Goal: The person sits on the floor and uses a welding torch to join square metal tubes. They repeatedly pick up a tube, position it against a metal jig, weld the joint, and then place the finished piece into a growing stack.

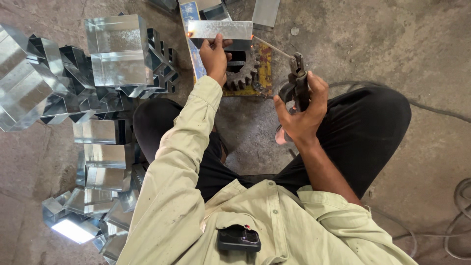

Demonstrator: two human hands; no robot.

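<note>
Down on the floor: person seated cross-legged on bare concrete, camera looking straight down over a pale green shirt.
Left hand point(214, 55): fingers curled over the lower edge of a short galvanised steel box section point(220, 30), pinning it in place; a small orange glow shows at its left end.
Right hand point(300, 109): fist wrapped tight round a dark welding electrode holder point(297, 81), jaws clamped on a thin welding rod point(271, 47).
Rod tip: touching or just beside the right end of the box section, with a faint glow there.
How the piece handles: thin sheet, so I'd judge it light and stiff, smooth and a bit slippery, with sharp cut ends and likely hot near the glowing spots; the middle of a long edge, where the thumb sits now, looks the safest hold.
Under the work: a worn toothed gear point(241, 73) lying on a yellow metal plate point(264, 65).
Beside it: a long blue strip point(195, 44) with small pale markings, too blurred to make out, running up past the left hand.
Left side: a big heap of shiny box sections point(93, 88), stacked and tumbled.
Shirt pocket: black phone point(239, 239) poking out.
Far right: grey cables point(458, 206) looping over the floor.
</note>
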